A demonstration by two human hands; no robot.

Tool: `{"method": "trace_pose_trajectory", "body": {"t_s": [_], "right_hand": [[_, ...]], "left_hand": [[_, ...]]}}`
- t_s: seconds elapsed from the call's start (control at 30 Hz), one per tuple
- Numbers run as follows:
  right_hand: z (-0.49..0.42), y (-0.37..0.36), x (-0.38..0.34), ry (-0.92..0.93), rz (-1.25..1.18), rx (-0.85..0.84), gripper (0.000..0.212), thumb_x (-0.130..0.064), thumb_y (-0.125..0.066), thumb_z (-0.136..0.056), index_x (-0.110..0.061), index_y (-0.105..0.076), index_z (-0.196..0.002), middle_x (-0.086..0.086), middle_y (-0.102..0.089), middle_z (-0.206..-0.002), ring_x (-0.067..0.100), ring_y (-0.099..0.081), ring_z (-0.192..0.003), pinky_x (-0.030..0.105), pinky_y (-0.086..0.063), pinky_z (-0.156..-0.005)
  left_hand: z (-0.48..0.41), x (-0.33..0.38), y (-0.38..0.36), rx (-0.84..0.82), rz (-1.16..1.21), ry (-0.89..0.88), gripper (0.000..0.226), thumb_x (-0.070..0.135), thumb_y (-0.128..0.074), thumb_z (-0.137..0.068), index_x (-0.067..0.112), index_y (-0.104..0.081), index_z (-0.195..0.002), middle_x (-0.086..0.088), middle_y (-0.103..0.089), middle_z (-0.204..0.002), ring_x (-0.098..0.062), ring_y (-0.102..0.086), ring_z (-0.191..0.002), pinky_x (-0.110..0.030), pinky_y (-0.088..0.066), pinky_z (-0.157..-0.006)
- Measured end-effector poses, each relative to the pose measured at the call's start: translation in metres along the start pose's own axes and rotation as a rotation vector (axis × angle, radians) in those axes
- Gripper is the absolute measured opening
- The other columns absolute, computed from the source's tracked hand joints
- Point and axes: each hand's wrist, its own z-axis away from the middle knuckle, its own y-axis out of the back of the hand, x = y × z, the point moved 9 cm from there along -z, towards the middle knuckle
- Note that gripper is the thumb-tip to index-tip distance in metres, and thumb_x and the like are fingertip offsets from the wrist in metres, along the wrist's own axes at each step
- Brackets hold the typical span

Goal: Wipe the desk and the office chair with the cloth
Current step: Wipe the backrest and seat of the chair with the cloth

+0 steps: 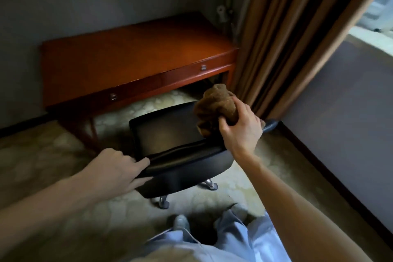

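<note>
While the left hand (pixel 119 168) rests straight-fingered on the chair (pixel 187 164), the right hand (pixel 240 132) clutches the cloth (pixel 214 104), seemingly soft and light, best held bunched.

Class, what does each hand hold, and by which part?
The right hand grips the bunched cloth around its middle. The left hand only rests on the top edge of the chair.
</note>
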Motion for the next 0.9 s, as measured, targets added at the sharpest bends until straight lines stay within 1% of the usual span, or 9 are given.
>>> {"method": "trace_pose_trajectory", "body": {"t_s": [0.1, 0.2, 0.3, 0.43, 0.5, 0.57, 0.7, 0.8, 0.9], "right_hand": [[0.004, -0.042, -0.040, 0.099, 0.031, -0.106, 0.064, -0.052, -0.053, -0.074, -0.032, -0.059, -0.134, -0.003, -0.069, -0.122, 0.027, -0.062, -0.112, 0.042, -0.041, -0.101], [0.013, -0.078, -0.086, 0.226, 0.120, -0.192, 0.058, -0.050, -0.056, -0.074, -0.029, -0.063, -0.128, 0.003, -0.073, -0.110, 0.032, -0.065, -0.099, 0.043, -0.047, -0.093], [0.018, -0.123, -0.131, 0.358, 0.193, -0.350, 0.050, -0.052, -0.054, -0.074, -0.024, -0.066, -0.114, 0.008, -0.072, -0.093, 0.036, -0.066, -0.081, 0.045, -0.052, -0.082], [0.031, -0.176, -0.177, 0.396, 0.212, -0.520, 0.043, -0.055, -0.055, -0.081, -0.028, -0.062, -0.114, 0.005, -0.071, -0.092, 0.034, -0.066, -0.081, 0.042, -0.052, -0.078], [0.040, -0.185, -0.194, 0.369, 0.171, -0.477, 0.033, -0.052, -0.058, -0.081, -0.028, -0.061, -0.104, 0.001, -0.066, -0.083, 0.031, -0.064, -0.076, 0.038, -0.048, -0.073], [0.050, -0.192, -0.209, 0.348, 0.145, -0.449, 0.027, -0.050, -0.059, -0.080, -0.027, -0.059, -0.096, 0.000, -0.063, -0.078, 0.029, -0.061, -0.073, 0.041, -0.051, -0.076], [0.076, -0.192, -0.226, 0.368, 0.186, -0.447, 0.036, -0.044, -0.064, -0.085, -0.020, -0.062, -0.112, 0.006, -0.068, -0.092, 0.033, -0.065, -0.084, 0.047, -0.055, -0.085], [0.078, -0.192, -0.236, 0.354, 0.227, -0.446, 0.043, -0.049, -0.062, -0.087, -0.024, -0.060, -0.122, 0.003, -0.069, -0.092, 0.031, -0.066, -0.083, 0.040, -0.053, -0.076], [0.074, -0.205, -0.234, 0.241, 0.233, -0.445, 0.044, -0.059, -0.050, -0.082, -0.031, -0.060, -0.115, 0.001, -0.068, -0.083, 0.029, -0.064, -0.075, 0.040, -0.055, -0.071]], "left_hand": [[0.048, -0.032, -0.004, 0.201, 0.117, 0.246, 0.076, 0.066, -0.013, -0.102, 0.020, -0.073, -0.107, 0.003, -0.070, -0.073, -0.017, -0.066, -0.055, -0.025, -0.049, -0.045], [0.095, -0.059, -0.025, 0.285, 0.267, 0.536, 0.077, 0.069, -0.021, -0.100, 0.013, -0.073, -0.107, -0.004, -0.074, -0.089, -0.024, -0.074, -0.075, -0.033, -0.058, -0.056], [0.133, -0.098, -0.054, 0.340, 0.375, 0.810, 0.069, 0.073, -0.038, -0.092, 0.014, -0.067, -0.112, -0.003, -0.070, -0.100, -0.025, -0.069, -0.092, -0.040, -0.059, -0.072], [0.178, -0.136, -0.093, 0.339, 0.457, 1.058, 0.075, 0.081, -0.044, -0.084, 0.017, -0.062, -0.120, -0.003, -0.064, -0.117, -0.025, -0.060, -0.112, -0.043, -0.048, -0.101], [0.189, -0.151, -0.099, 0.375, 0.436, 1.080, 0.076, 0.079, -0.046, -0.083, 0.018, -0.062, -0.125, -0.003, -0.062, -0.125, -0.025, -0.056, -0.120, -0.043, -0.042, -0.108], [0.201, -0.165, -0.102, 0.397, 0.443, 1.062, 0.075, 0.079, -0.053, -0.082, 0.019, -0.062, -0.126, -0.002, -0.062, -0.126, -0.024, -0.055, -0.122, -0.043, -0.039, -0.111], [0.207, -0.193, -0.098, 0.314, 0.416, 0.931, 0.069, 0.079, -0.063, -0.078, 0.024, -0.062, -0.120, 0.002, -0.063, -0.123, -0.021, -0.057, -0.120, -0.042, -0.039, -0.110], [0.198, -0.216, -0.098, 0.179, 0.390, 0.809, 0.072, 0.083, -0.061, -0.077, 0.028, -0.061, -0.123, 0.002, -0.058, -0.133, -0.021, -0.051, -0.127, -0.041, -0.037, -0.111], [0.189, -0.227, -0.107, 0.109, 0.373, 0.720, 0.076, 0.087, -0.055, -0.077, 0.029, -0.060, -0.126, 0.005, -0.058, -0.130, -0.019, -0.053, -0.124, -0.038, -0.038, -0.109]]}}
